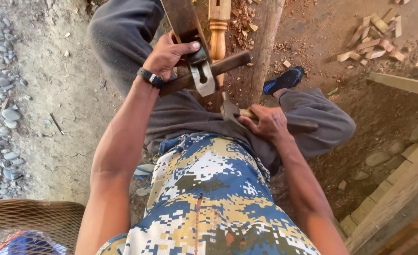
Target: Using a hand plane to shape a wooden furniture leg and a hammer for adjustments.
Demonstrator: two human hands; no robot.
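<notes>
Outdoor woodworking spot w/ bare dirt floor [62, 104]. Pile of pale cut wood offcuts [374, 40] upper right, wood chips [241, 19] top centre, rough timber planks [398, 198] lower right, grey river pebbles [1, 99] along left edge.

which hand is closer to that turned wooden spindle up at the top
Left. The left hand grips the wooden hand plane right beside the turned spindle. The right hand is lower down on the lap, around a hammer handle.
</notes>
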